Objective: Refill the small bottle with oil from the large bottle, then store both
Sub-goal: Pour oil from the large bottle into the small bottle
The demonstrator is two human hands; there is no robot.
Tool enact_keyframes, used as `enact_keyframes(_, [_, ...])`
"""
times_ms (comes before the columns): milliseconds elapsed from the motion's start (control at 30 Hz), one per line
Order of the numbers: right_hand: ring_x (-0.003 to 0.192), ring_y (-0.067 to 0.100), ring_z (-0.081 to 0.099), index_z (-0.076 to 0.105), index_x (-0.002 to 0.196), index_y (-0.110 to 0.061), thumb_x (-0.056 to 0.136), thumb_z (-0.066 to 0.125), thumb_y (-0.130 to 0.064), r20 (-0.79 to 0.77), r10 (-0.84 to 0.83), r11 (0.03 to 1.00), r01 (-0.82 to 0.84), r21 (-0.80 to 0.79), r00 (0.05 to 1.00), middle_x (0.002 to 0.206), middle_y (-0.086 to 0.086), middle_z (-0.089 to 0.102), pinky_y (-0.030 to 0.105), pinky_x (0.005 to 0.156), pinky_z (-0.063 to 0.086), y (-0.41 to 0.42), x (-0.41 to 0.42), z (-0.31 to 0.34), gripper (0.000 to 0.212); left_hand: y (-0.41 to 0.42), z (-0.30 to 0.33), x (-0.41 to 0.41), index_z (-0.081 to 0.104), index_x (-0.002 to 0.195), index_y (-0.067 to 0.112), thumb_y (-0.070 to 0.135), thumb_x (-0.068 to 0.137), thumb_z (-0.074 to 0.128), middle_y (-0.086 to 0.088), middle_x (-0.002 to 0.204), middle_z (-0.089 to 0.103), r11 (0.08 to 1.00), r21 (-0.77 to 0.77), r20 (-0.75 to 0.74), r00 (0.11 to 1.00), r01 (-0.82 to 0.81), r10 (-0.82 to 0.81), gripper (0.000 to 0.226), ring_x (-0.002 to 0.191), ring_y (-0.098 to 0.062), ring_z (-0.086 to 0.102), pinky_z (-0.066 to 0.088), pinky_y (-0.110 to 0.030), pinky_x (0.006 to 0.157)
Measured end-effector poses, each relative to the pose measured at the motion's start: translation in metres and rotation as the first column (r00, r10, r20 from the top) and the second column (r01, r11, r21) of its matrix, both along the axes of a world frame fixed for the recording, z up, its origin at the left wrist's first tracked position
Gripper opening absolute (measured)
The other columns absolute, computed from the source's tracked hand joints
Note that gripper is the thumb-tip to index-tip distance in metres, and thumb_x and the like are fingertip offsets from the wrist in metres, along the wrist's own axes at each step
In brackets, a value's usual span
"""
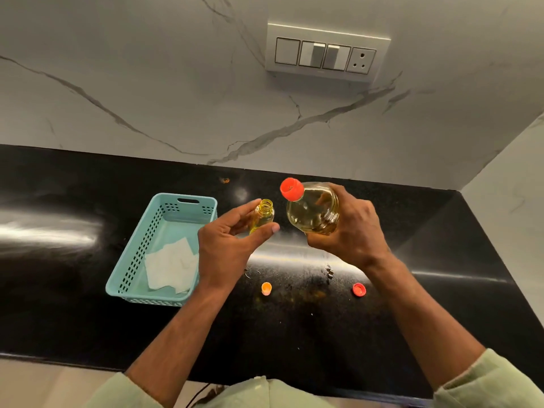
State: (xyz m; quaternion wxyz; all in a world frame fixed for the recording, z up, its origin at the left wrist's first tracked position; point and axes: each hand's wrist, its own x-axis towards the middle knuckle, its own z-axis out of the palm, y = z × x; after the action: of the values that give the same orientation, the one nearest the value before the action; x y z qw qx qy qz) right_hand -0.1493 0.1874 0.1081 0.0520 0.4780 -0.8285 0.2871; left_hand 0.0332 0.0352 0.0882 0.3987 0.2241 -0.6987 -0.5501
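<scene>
While uncapped, small bottle [263, 214] between fingers [266, 230].

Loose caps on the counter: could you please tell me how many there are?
2: an orange cap near the counter's front, below the left hand, and a red cap to its right. None appear hidden.

Black counter [88, 313] carries teal basket [138, 260], orange cap [266, 288], red cap [359, 289].

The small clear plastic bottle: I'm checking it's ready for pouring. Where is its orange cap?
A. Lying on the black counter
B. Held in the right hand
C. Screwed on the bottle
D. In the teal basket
A: the small orange cap lies on the black counter, and the small clear plastic bottle in the left hand has an open mouth.
</scene>
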Motion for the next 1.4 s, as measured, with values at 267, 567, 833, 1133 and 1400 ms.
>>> enact_keyframes(267, [0.102, 0.023, 0.062, 0.040, 0.147, -0.026, 0.062, 0.087, -0.047, -0.085, 0.030, 0.991, -0.018, 0.136, 0.996, 0.119, 0.003, 0.067, 0.047, 0.099, 0.043, 0.002, -0.006, 0.008, 0.099, -0.003, 0.011, 0.004, 0.073, 0.119, 0.029, 0.033, 0.072, 0.089, 0.018, 0.104, 0.077, 0.998, -0.061, -0.026, 1.000, -0.012, 0.010, 0.050, 0.098, -0.003, 0.073, 0.056, -0.015, 0.085])
enact_keyframes(567, [0.108, 0.026, 0.062, 0.038, 0.148, -0.027, 0.063, 0.088, -0.048, -0.163, 0.060, 0.980, -0.028, 0.196, 0.985, 0.126, 0.006, 0.065, 0.046, 0.097, 0.040, 0.003, -0.009, 0.023, 0.100, -0.010, 0.014, 0.008, 0.073, 0.121, 0.023, 0.030, 0.072, 0.090, 0.015, 0.103, 0.077, 0.997, -0.077, -0.008, 1.000, -0.002, 0.001, 0.052, 0.096, -0.006, 0.074, 0.056, -0.015, 0.084])
enact_keyframes(833, [0.119, 0.027, 0.060, 0.040, 0.150, -0.026, 0.064, 0.089, -0.049, -0.201, 0.090, 0.967, -0.037, 0.251, 0.975, 0.137, 0.005, 0.062, 0.044, 0.099, 0.034, 0.003, -0.008, 0.035, 0.102, -0.012, 0.014, 0.011, 0.073, 0.120, 0.025, 0.031, 0.071, 0.089, 0.017, 0.101, 0.077, 0.997, -0.071, 0.007, 1.000, 0.001, -0.001, 0.052, 0.094, -0.004, 0.073, 0.055, -0.013, 0.083])
enact_keyframes(1133, [0.124, 0.027, 0.058, 0.037, 0.150, -0.028, 0.065, 0.088, -0.050, -0.216, 0.110, 0.957, -0.044, 0.288, 0.970, 0.141, 0.002, 0.060, 0.044, 0.099, 0.033, 0.000, -0.009, 0.042, 0.102, -0.014, 0.014, 0.013, 0.073, 0.120, 0.022, 0.030, 0.071, 0.089, 0.017, 0.099, 0.076, 0.997, -0.075, 0.016, 1.000, 0.004, -0.003, 0.052, 0.092, 0.000, 0.072, 0.053, -0.010, 0.083])
enact_keyframes(1400, [0.127, 0.028, 0.057, 0.036, 0.151, -0.029, 0.064, 0.090, -0.049, -0.226, 0.118, 0.952, -0.045, 0.304, 0.967, 0.143, 0.003, 0.059, 0.047, 0.102, 0.033, -0.002, -0.006, 0.045, 0.104, -0.016, 0.012, 0.017, 0.074, 0.120, 0.022, 0.031, 0.071, 0.089, 0.020, 0.100, 0.075, 0.997, -0.081, 0.029, 1.000, -0.002, 0.005, 0.052, 0.094, 0.002, 0.071, 0.050, -0.006, 0.081])
